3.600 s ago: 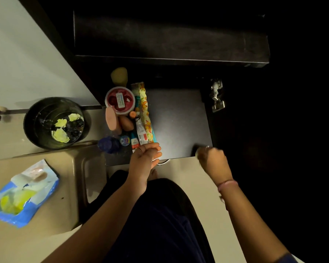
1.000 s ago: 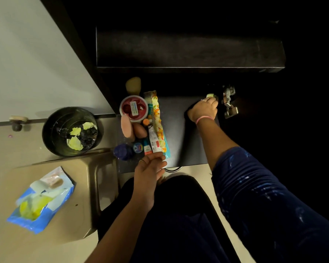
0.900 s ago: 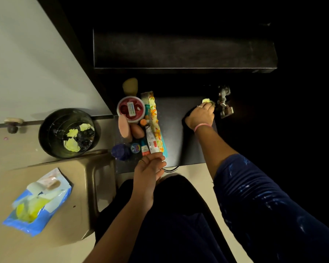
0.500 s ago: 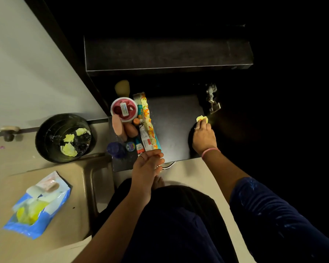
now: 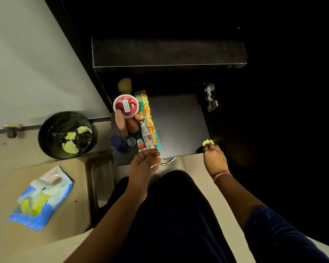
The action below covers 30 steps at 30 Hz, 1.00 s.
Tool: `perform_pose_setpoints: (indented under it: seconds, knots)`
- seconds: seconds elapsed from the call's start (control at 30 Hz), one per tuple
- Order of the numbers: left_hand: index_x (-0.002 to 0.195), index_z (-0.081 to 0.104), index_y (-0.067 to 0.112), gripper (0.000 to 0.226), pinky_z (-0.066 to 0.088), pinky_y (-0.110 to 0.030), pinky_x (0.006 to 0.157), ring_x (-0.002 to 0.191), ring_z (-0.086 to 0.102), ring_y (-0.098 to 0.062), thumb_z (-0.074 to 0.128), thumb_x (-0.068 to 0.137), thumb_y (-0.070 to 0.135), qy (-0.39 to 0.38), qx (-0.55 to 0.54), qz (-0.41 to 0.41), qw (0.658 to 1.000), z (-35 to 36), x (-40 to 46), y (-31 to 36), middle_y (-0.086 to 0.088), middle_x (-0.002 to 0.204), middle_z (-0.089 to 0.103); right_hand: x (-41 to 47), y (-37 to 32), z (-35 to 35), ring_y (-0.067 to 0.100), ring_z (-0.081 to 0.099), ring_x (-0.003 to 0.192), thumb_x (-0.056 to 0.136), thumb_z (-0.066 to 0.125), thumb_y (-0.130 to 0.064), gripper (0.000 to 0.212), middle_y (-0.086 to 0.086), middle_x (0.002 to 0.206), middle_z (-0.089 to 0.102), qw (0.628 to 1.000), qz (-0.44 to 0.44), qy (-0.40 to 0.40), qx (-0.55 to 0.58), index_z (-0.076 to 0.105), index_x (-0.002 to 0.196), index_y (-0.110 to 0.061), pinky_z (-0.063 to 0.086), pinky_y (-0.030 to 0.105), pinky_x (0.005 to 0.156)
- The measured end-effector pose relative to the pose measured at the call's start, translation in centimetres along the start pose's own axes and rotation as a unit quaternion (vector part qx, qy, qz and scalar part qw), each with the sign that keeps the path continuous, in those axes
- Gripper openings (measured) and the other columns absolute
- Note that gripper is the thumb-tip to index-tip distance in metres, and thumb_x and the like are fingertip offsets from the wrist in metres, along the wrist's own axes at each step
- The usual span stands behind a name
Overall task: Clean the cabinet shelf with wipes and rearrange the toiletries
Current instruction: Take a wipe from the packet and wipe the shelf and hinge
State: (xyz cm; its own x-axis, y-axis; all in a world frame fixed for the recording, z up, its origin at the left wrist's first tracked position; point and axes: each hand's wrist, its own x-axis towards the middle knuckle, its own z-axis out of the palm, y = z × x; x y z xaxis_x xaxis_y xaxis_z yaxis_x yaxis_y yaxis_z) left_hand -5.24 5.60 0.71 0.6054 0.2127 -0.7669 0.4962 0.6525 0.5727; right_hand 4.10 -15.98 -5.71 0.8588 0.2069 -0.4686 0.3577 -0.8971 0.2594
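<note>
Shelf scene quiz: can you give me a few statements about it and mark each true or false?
1. The right hand pinches a yellow wipe at the shelf's right front corner. True.
2. The toiletries are spread over the whole shelf. False: they crowd its left side.
3. The bin holds used yellow wipes. True.
4. The wipe pack sits inside the cabinet. False: it lies outside, on a beige surface at lower left.
5. The left hand grips the wipe. False: it rests by the toiletries at the shelf's front edge.

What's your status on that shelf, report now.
Right hand pinches yellow wipe at shelf front right corner. Left hand rests open at front edge. Toiletries crowd the left side, unwiped there.
</note>
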Motion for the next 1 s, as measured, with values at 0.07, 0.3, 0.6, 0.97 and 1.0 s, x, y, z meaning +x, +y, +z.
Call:
perform_pose_setpoints:
  seconds: [0.07, 0.3, 0.6, 0.97, 1.0]
  knots:
    - [0.086, 0.065, 0.019, 0.012, 0.046, -0.026, 0.074, 0.095, 0.06, -0.016, 0.056, 0.09, 0.011, 0.0, 0.008, 0.0, 1.0, -0.1, -0.1, -0.1, -0.003, 0.103, 0.064, -0.7, 0.6, 0.1, 0.026, 0.051, 0.113, 0.095, 0.033, -0.003, 0.034, 0.015, 0.126, 0.053, 1.0, -0.02, 0.007, -0.004, 0.05, 0.125, -0.004, 0.044, 0.031, 0.095]
    - [0.086, 0.063, 0.02, 0.013, 0.045, -0.025, 0.073, 0.089, 0.061, -0.014, 0.055, 0.091, 0.011, 0.006, 0.032, -0.004, 0.999, -0.3, -0.4, -0.3, 0.0, 0.093, 0.065, -2.9, 0.5, -0.6, 0.025, 0.054, 0.112, 0.091, 0.039, 0.0, 0.034, 0.008, 0.113, 0.063, 0.998, -0.037, -0.051, -0.027, 0.06, 0.116, -0.012, 0.048, 0.034, 0.087]
    - [0.086, 0.065, 0.018, 0.013, 0.047, -0.026, 0.075, 0.09, 0.061, -0.015, 0.056, 0.091, 0.011, -0.005, 0.045, 0.002, 0.999, -0.5, -1.2, 0.3, -0.001, 0.094, 0.066, -4.9, -2.1, -4.3, 0.029, 0.057, 0.099, 0.087, 0.048, -0.016, 0.028, 0.008, 0.096, 0.069, 0.99, 0.055, 0.09, 0.094, 0.062, 0.11, -0.015, 0.044, 0.034, 0.077]
    - [0.083, 0.064, 0.017, 0.014, 0.045, -0.026, 0.074, 0.085, 0.06, -0.016, 0.056, 0.089, 0.007, -0.019, 0.025, 0.026, 0.999, -1.5, -3.7, 2.2, -0.005, 0.091, 0.066, -1.6, -3.4, -20.7, -0.001, 0.054, 0.046, 0.09, 0.048, -0.005, 0.022, -0.007, 0.055, 0.064, 0.565, 0.074, 0.054, 0.82, 0.069, 0.097, -0.007, 0.042, 0.014, 0.049]
    - [0.084, 0.064, 0.017, 0.013, 0.046, -0.025, 0.073, 0.085, 0.06, -0.016, 0.057, 0.089, 0.007, -0.018, 0.024, 0.028, 0.999, -1.6, -3.8, 2.4, -0.004, 0.091, 0.067, -1.0, -3.9, -22.3, 0.0, 0.056, 0.051, 0.089, 0.05, -0.006, 0.02, -0.005, 0.061, 0.066, 0.561, 0.046, 0.065, 0.824, 0.069, 0.096, -0.008, 0.044, 0.016, 0.053]
